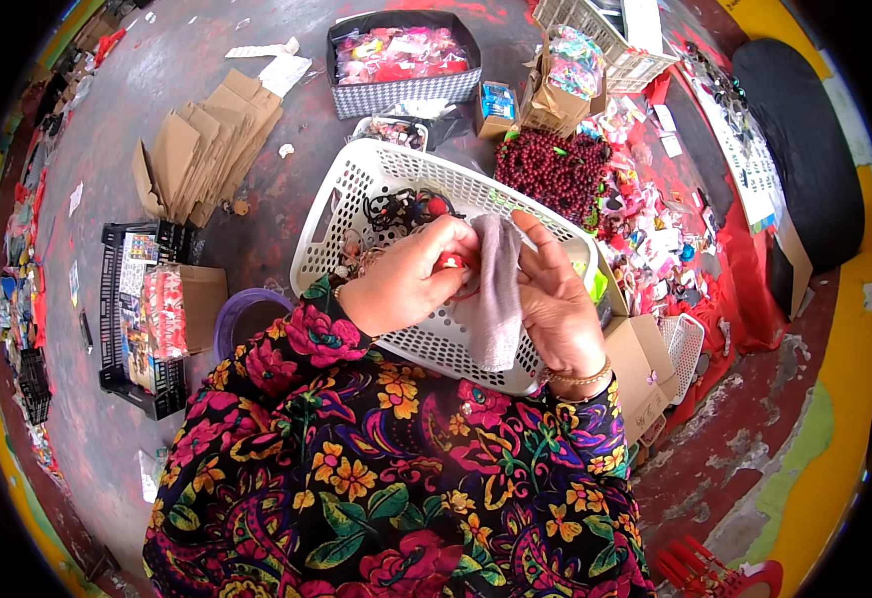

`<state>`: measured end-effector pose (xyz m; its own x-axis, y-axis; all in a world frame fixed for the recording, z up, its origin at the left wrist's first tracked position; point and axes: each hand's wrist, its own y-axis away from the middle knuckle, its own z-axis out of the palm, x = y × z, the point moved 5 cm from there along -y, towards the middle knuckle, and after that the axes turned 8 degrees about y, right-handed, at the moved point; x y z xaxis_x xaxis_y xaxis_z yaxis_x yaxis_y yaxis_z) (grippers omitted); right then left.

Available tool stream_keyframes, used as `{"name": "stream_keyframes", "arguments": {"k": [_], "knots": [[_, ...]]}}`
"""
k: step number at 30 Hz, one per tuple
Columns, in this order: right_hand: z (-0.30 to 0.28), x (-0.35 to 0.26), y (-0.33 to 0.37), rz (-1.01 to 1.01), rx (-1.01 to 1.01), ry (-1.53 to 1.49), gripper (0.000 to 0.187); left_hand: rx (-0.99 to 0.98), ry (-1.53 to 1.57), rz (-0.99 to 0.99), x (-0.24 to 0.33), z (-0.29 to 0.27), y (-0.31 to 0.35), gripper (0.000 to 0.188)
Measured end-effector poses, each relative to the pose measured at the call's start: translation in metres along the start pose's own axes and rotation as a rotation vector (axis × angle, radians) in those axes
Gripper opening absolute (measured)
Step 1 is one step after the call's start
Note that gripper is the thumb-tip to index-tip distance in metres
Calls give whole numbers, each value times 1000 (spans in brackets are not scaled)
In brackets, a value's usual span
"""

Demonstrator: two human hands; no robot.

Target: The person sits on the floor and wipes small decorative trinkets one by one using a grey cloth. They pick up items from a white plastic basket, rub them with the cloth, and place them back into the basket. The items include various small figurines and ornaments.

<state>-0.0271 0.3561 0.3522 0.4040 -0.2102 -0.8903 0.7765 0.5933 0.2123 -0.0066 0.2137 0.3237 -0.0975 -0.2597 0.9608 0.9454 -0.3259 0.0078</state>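
A greyish-mauve piece of cloth (497, 299) hangs in front of me, over the white perforated basket (341, 189). My right hand (564, 314) is against the cloth's right side and seems to hold it, fingers partly stretched and thumb hidden. On the cloth's other side, my left hand (411, 282) is closed in a pinch. A small red-and-white item (452, 261) shows between its fingers; its kind is unclear. Inside the basket lie black cords (396, 207) and other small trinkets, partly covered by my hands.
Dark red beads (551, 169) and a colourful heap of small goods (655, 234) lie to the right. Flattened cardboard (207, 145) and a black crate (122, 374) stand left, near a purple basin (232, 319). A patterned bin (406, 95) holds pink packets at the back.
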Motion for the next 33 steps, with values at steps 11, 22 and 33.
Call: {"name": "stream_keyframes", "arguments": {"k": [11, 22, 33], "knots": [[17, -9, 6, -545, 257, 1524, 39, -45, 718, -236, -20, 5, -2, 22], [30, -17, 8, -624, 138, 1694, 30, 44, -86, -91, 6, 0, 5, 15], [33, -19, 8, -580, 71, 1685, 27, 76, -529, 88, 43, -3, 18, 18]]}}
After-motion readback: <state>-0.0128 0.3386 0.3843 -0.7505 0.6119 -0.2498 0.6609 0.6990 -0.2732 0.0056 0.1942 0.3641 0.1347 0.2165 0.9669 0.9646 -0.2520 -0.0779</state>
